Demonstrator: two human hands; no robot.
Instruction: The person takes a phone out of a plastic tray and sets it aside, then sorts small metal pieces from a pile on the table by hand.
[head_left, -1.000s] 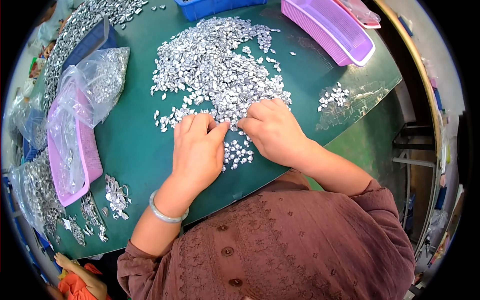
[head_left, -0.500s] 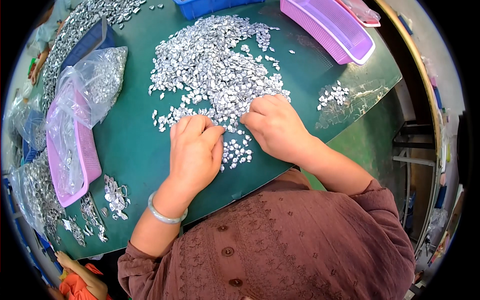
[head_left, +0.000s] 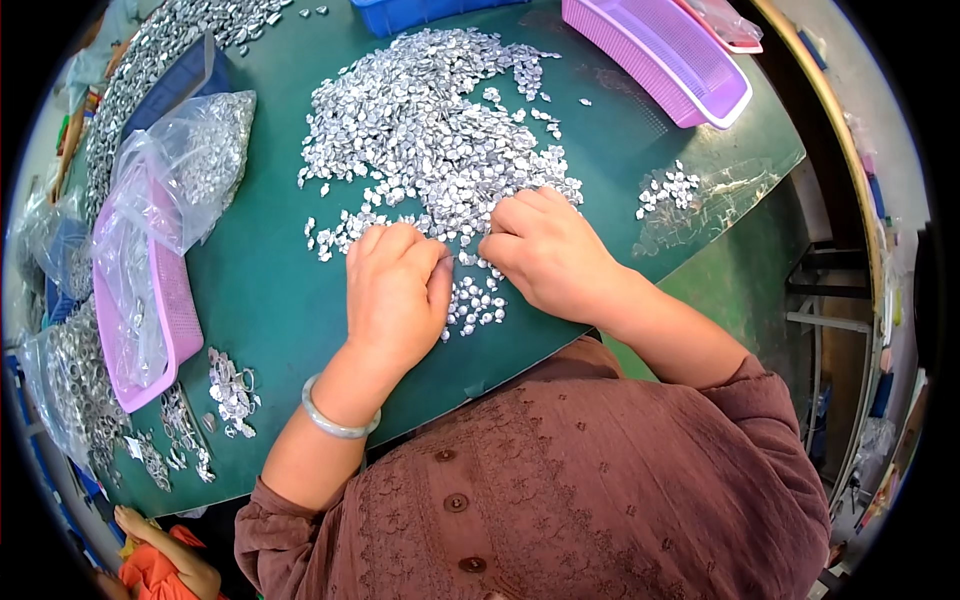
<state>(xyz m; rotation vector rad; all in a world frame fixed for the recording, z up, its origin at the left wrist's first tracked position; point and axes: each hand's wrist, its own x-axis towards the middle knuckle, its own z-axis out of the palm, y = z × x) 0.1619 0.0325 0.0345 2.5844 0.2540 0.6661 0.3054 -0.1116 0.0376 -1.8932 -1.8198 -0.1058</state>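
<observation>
A broad pile of small silvery metal pieces (head_left: pixel 420 120) covers the middle of the green table (head_left: pixel 270 300). At its near edge, my left hand (head_left: pixel 398 290) is closed, thumb and forefinger pressed together; whatever they hold is hidden. My right hand (head_left: pixel 548 245) lies just across from it, fingers curled in a pinch against the pile, and its fingertips are hidden too. Between and below the hands is a small group of rounder silvery pieces (head_left: pixel 474 307). A pale bangle (head_left: pixel 338 418) circles my left wrist.
A lilac basket (head_left: pixel 185 310) with clear plastic bags stands at left, near heaps of metal parts (head_left: pixel 232 392). Another lilac basket (head_left: pixel 680 70) is at the far right, above a small cluster of pieces (head_left: pixel 668 190). A blue tray (head_left: pixel 430 12) sits at the back. A person in orange (head_left: pixel 160 565) is at lower left.
My left hand has shifted slightly to the right, toward the right hand. The right hand has barely moved and stays pinched.
</observation>
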